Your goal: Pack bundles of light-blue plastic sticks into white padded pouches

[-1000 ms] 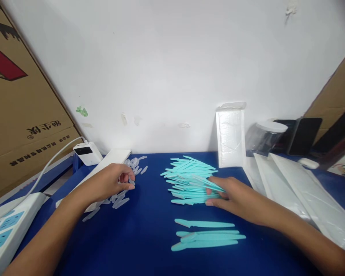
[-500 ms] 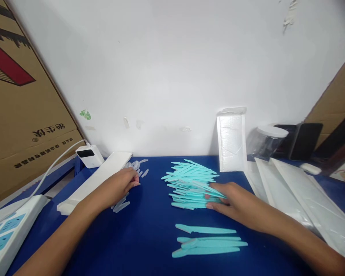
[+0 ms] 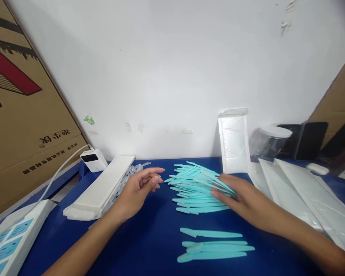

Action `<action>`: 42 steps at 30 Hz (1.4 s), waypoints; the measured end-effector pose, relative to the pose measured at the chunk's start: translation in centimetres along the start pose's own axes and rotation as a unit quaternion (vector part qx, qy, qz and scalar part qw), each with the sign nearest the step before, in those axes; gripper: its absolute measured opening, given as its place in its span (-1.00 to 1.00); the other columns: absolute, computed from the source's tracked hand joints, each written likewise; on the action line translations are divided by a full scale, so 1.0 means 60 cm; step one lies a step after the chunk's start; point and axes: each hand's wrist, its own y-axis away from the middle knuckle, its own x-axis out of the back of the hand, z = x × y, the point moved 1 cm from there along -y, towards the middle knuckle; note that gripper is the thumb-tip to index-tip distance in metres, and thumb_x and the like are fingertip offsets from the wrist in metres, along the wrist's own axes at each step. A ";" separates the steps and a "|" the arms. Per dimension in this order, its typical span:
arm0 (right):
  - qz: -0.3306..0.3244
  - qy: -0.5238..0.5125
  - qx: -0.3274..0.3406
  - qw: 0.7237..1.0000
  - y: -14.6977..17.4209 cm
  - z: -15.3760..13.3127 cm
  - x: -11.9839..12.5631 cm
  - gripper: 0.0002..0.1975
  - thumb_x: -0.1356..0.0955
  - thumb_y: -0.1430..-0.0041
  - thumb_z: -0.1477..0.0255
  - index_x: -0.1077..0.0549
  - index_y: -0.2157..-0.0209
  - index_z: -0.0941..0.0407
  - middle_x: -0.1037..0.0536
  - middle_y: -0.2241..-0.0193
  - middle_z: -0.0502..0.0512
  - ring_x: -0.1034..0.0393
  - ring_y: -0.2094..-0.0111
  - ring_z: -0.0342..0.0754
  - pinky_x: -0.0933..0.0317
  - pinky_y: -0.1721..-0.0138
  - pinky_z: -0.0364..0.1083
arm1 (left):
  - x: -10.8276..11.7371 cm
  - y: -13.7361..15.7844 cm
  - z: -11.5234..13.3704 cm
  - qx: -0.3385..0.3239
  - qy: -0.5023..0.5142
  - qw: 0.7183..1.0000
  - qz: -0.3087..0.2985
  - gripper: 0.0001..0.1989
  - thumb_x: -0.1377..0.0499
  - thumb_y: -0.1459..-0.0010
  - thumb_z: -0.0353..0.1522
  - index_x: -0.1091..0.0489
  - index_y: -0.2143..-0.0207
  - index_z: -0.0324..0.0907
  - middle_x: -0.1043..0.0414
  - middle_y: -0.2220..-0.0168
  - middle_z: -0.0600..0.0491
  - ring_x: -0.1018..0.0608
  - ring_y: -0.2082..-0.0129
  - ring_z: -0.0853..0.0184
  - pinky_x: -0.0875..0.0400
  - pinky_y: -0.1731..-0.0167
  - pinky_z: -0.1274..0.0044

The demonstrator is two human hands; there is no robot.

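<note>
Your left hand (image 3: pixel 136 191) pinched what looked like a small translucent piece (image 3: pixel 158 179) between thumb and curled fingers, its index finger stretched out. Your right hand (image 3: pixel 241 195) gripped several turquoise blades (image 3: pixel 211 180) at the turquoise pile (image 3: pixel 195 201) on the blue counter (image 3: pixel 149 237). Nearer you lay four separate blades (image 3: pixel 215 248); loose translucent pieces (image 3: pixel 138 167) lay beside the white stack (image 3: pixel 100 188) on your left.

Blue counter (image 3: pixel 152 245), read from its centre: turquoise eyebrow razors (image 3: pixel 189 188) heaped at one o'clock; four separate razors (image 3: pixel 218 248) at four; white packets (image 3: pixel 103 188) stacked at ten, translucent blade covers (image 3: pixel 138 167) alongside; power strip (image 3: pixel 14 237), nine; overlapping bubble mailers (image 3: pixel 313 203), three; lidded clear jar (image 3: pixel 271 141), two.
</note>
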 end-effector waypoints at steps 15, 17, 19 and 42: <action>-0.012 -0.158 -0.041 0.987 0.004 -0.027 0.003 -0.53 -0.38 -0.34 -0.05 -0.50 0.34 0.08 -0.57 0.38 0.04 -0.47 0.28 0.07 -0.34 0.18 -0.04 | -0.022 0.008 0.005 0.053 0.143 0.986 0.065 -0.64 -0.51 -0.07 -0.13 -0.67 0.20 -0.20 -0.66 0.32 -0.04 -0.61 0.30 0.29 -0.54 0.25 0.49; -0.010 -0.165 -0.050 0.985 0.004 -0.027 0.005 -0.53 -0.40 -0.31 -0.07 -0.51 0.33 0.08 -0.60 0.38 0.05 -0.50 0.27 0.08 -0.36 0.18 -0.04 | -0.024 0.009 0.005 0.045 0.145 0.986 0.070 -0.66 -0.52 -0.05 -0.16 -0.68 0.23 -0.19 -0.67 0.33 -0.03 -0.62 0.31 0.30 -0.54 0.25 0.49; -0.006 -0.166 -0.054 0.985 0.003 -0.027 0.008 -0.53 -0.40 -0.30 -0.08 -0.53 0.32 0.08 -0.62 0.37 0.05 -0.52 0.27 0.08 -0.36 0.19 -0.04 | -0.026 0.010 0.005 0.039 0.145 0.986 0.073 -0.68 -0.54 -0.02 -0.18 -0.68 0.25 -0.19 -0.67 0.34 -0.02 -0.63 0.31 0.30 -0.55 0.25 0.49; 0.019 -0.155 -0.047 0.987 0.004 -0.023 0.014 -0.62 -0.45 -0.28 0.03 -0.56 0.38 0.07 -0.63 0.40 0.04 -0.50 0.32 0.04 -0.37 0.25 -0.06 | -0.042 0.013 -0.006 0.030 0.123 0.989 0.077 -0.72 -0.54 -0.03 -0.18 -0.70 0.29 -0.17 -0.64 0.41 0.03 -0.59 0.39 0.36 -0.49 0.36 0.57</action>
